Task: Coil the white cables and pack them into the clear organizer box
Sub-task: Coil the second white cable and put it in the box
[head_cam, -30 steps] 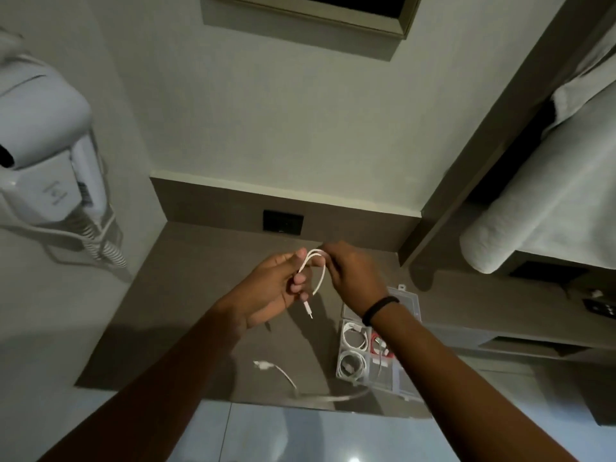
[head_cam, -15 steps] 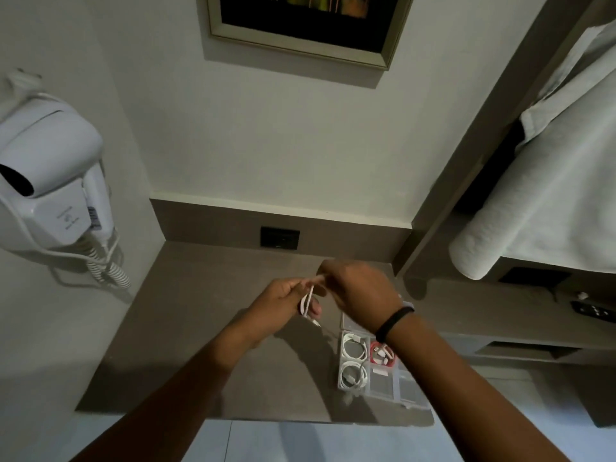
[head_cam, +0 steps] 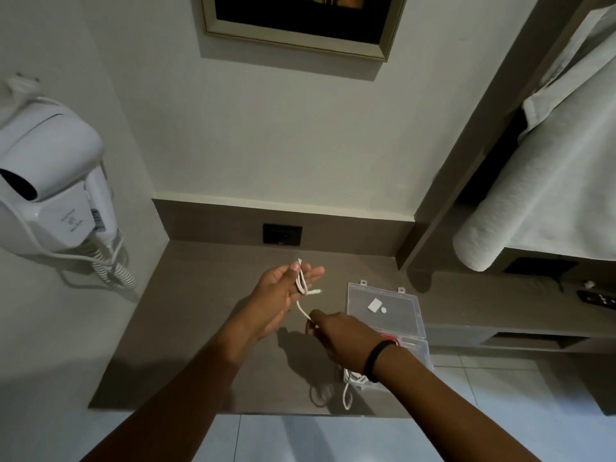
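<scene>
My left hand (head_cam: 283, 295) is raised over the brown counter (head_cam: 206, 328), palm up, with loops of a white cable (head_cam: 302, 284) wound around its fingers. The cable runs down to my right hand (head_cam: 340, 341), which pinches the strand lower and to the right. The clear organizer box (head_cam: 383, 308) lies open on the counter beside my right wrist; its lid is flat at the back. Part of the box is hidden by my right forearm. Another white cable (head_cam: 348, 390) hangs out of the box's near corner onto the counter.
A white wall-mounted hair dryer (head_cam: 50, 181) with a coiled cord hangs at the left. A dark socket (head_cam: 282, 233) sits in the back panel. A framed picture (head_cam: 300, 21) hangs above. White towels (head_cam: 550, 181) hang at right over a lower shelf holding a remote (head_cam: 596, 300).
My hands have separated: the left one opened palm up with the loops on its fingers, and the right one pulled the strand down and to the right. The camera tilted.
</scene>
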A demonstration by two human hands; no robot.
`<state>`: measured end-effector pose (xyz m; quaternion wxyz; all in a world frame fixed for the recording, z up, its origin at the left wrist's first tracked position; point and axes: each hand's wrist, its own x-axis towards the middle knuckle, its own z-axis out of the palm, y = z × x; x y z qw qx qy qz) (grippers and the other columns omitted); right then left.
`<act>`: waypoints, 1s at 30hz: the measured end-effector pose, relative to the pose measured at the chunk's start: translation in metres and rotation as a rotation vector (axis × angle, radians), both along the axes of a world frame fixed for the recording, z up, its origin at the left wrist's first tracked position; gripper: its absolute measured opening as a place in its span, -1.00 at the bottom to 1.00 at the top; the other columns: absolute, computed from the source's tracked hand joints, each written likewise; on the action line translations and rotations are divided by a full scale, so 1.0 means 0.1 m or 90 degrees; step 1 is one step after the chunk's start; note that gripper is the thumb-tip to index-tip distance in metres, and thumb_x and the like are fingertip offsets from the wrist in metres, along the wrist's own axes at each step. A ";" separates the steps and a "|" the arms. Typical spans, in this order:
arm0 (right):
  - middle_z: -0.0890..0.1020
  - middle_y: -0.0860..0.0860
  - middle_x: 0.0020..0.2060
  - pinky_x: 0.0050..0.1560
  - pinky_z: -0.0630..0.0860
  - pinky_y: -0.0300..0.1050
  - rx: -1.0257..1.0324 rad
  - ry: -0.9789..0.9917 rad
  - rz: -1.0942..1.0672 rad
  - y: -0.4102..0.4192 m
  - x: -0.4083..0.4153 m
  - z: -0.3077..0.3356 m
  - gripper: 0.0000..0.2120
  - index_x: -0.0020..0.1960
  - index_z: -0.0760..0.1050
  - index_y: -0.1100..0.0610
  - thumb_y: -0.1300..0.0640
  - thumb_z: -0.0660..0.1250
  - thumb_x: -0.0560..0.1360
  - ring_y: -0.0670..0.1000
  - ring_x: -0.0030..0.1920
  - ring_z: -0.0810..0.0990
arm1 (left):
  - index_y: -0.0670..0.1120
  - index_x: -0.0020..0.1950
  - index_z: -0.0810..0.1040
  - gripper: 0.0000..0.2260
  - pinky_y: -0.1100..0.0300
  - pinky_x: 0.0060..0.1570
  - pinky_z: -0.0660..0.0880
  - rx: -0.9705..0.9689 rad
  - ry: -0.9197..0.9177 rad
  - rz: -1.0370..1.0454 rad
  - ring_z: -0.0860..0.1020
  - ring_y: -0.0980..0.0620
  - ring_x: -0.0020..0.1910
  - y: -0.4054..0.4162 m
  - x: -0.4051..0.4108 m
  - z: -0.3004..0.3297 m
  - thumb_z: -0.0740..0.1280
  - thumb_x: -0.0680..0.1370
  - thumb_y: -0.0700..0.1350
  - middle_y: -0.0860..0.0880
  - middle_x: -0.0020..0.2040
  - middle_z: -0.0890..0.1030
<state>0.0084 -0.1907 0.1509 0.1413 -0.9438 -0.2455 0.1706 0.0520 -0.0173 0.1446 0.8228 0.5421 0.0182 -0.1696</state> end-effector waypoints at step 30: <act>0.63 0.14 -0.04 -0.03 0.60 0.09 -0.126 -0.211 0.013 -0.04 0.03 0.30 -0.81 0.21 0.46 0.15 0.25 0.26 0.59 0.17 0.00 0.60 | 0.09 -0.05 0.66 -0.74 0.09 0.01 0.55 0.453 -0.232 0.039 0.66 0.16 -0.09 -0.15 -0.12 -0.24 0.20 0.70 0.00 0.07 -0.13 0.72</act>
